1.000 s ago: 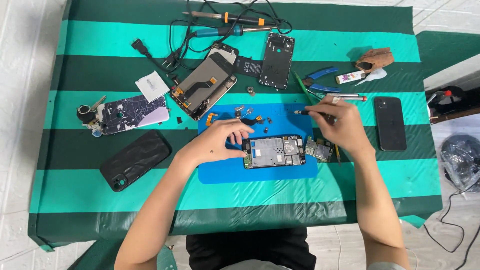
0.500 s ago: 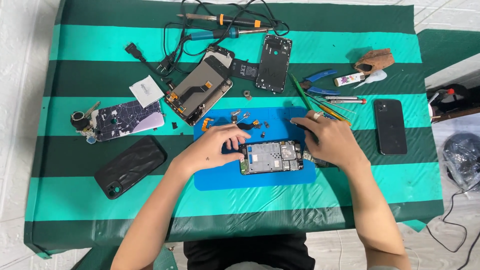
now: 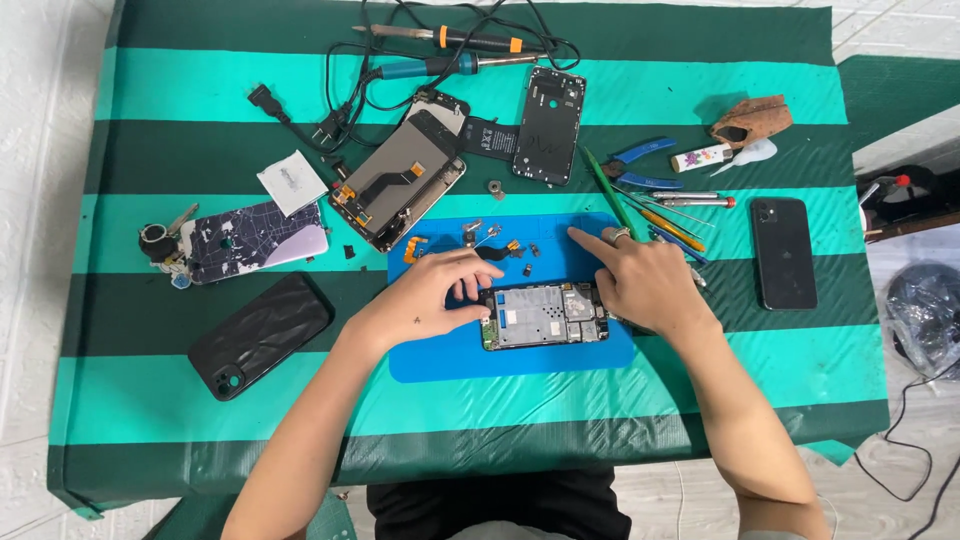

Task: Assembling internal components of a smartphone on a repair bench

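An opened phone [image 3: 545, 316] with its circuit board showing lies on a blue work mat [image 3: 430, 362]. My left hand [image 3: 437, 291] rests on the phone's left end, with the fingers over its top-left corner. My right hand [image 3: 645, 283] sits at the phone's right end; its index finger stretches out and presses on the mat near the upper right, and the hand holds no tool. Small loose parts and flex cables [image 3: 492, 242] lie on the mat just above the phone.
Green-striped table cloth [image 3: 180, 150]. A screen assembly [image 3: 400, 185] and a black back frame [image 3: 548, 112] lie behind the mat, with soldering irons [image 3: 450, 40] and cables beyond. Tweezers, screwdrivers and cutters [image 3: 660, 195] sit right; black phone [image 3: 783, 252] far right; black case [image 3: 258, 335] and patterned case [image 3: 255, 238] left.
My right hand has put down the thin tool it held a second ago, come down to the phone's right end, then stretched its index finger onto the mat. My left hand stays on the phone.
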